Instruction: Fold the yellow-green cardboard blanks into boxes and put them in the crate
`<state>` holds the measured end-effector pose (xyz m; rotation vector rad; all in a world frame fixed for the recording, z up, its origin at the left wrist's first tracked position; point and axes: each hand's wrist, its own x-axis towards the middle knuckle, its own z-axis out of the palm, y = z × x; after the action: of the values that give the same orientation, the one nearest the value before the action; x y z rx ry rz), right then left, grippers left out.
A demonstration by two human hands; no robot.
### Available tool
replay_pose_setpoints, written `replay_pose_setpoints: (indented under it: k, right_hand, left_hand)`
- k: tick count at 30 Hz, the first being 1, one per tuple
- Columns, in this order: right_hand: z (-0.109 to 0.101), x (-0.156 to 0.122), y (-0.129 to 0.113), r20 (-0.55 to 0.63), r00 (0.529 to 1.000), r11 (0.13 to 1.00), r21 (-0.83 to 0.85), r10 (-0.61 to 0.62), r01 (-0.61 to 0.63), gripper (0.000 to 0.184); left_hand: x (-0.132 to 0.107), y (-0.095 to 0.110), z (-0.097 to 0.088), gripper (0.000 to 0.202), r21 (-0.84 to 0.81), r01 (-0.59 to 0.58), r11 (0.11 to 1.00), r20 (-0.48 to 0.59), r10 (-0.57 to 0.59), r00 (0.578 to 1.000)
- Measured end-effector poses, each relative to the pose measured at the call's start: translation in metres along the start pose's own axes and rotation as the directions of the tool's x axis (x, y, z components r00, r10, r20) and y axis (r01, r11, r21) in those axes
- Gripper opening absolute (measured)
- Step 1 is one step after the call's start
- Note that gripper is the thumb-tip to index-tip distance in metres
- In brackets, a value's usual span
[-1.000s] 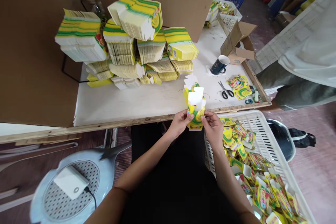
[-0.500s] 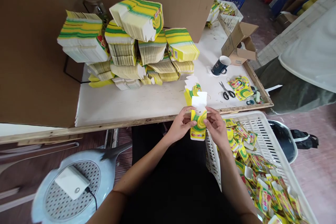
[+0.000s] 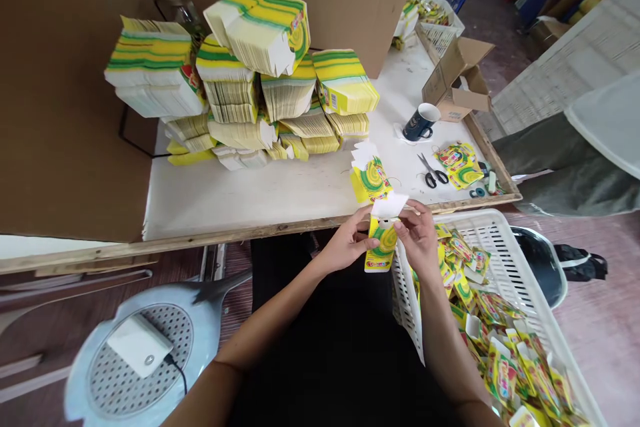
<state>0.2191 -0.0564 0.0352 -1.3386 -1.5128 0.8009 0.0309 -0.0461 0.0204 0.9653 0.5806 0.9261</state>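
Note:
A small yellow and green printed carton (image 3: 382, 247) is held upright in front of me, its white top flap raised and tilted to the right. My left hand (image 3: 349, 240) grips its left edge, thumb on the front face. Around the right side and upper edge, my right hand (image 3: 419, 238) is closed with the thumb at the top of the front. Just beyond, flat cartons (image 3: 371, 177) of the same print lie at the table edge. Bundled stacks of flat cartons (image 3: 287, 90) are piled at the back of the table (image 3: 240, 203).
A white plastic crate (image 3: 493, 233) full of cartons stands at my right. Scissors (image 3: 433, 172), a dark mug (image 3: 421, 123) and an open cardboard box (image 3: 459, 83) sit on the table's right. A stool (image 3: 200, 333) with a white device (image 3: 139, 345) is at lower left. Another person's leg (image 3: 565, 160) shows at right.
The carton's white top flap has tipped over to the right, and my right hand's fingers have moved up to it. The carton sits slightly lower. At right, the other person has shifted.

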Motion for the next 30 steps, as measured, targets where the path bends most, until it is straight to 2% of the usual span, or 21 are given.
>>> replay_pose_setpoints:
  k: [3, 5, 10, 15, 21, 25, 30]
  right_hand:
    - [-0.005, 0.001, -0.004, 0.007, 0.998, 0.998, -0.037, -0.058, 0.058, 0.033]
    - [-0.011, 0.002, -0.010, 0.045, 0.997, 0.997, -0.043, -0.069, 0.071, 0.043]
    - [-0.014, 0.002, -0.019, 0.174, 0.972, 0.987, -0.055, 0.156, -0.149, 0.041]
    - [-0.007, 0.004, -0.015, 0.111, 0.979, 0.979, -0.132, 0.168, -0.153, 0.035]
    - [-0.001, 0.003, -0.014, 0.115, 0.979, 0.967, -0.214, 0.168, -0.141, 0.034]
    - [-0.004, 0.001, -0.015, 0.132, 0.975, 0.974, -0.165, 0.179, -0.157, 0.037]
    - [-0.007, -0.002, -0.012, 0.011, 0.995, 0.994, -0.041, 0.102, -0.101, 0.027]
  left_hand:
    - [0.001, -0.003, -0.002, 0.063, 0.051, -0.032, 0.998, -0.031, 0.034, 0.999]
    - [0.001, -0.006, -0.002, 0.056, 0.097, -0.054, 0.994, -0.071, 0.061, 0.996]
    - [0.000, -0.008, -0.001, 0.052, 0.206, -0.073, 0.976, -0.094, 0.094, 0.991]
    - [0.000, -0.010, 0.001, 0.055, 0.143, -0.057, 0.988, -0.046, 0.064, 0.997]
    - [0.002, -0.011, 0.000, 0.064, 0.100, -0.013, 0.995, -0.085, 0.022, 0.996]
    - [0.003, -0.006, 0.001, 0.066, 0.057, 0.008, 0.998, -0.105, -0.002, 0.995]
    - [0.006, -0.004, 0.008, 0.063, 0.054, 0.007, 0.999, -0.074, -0.003, 0.997]
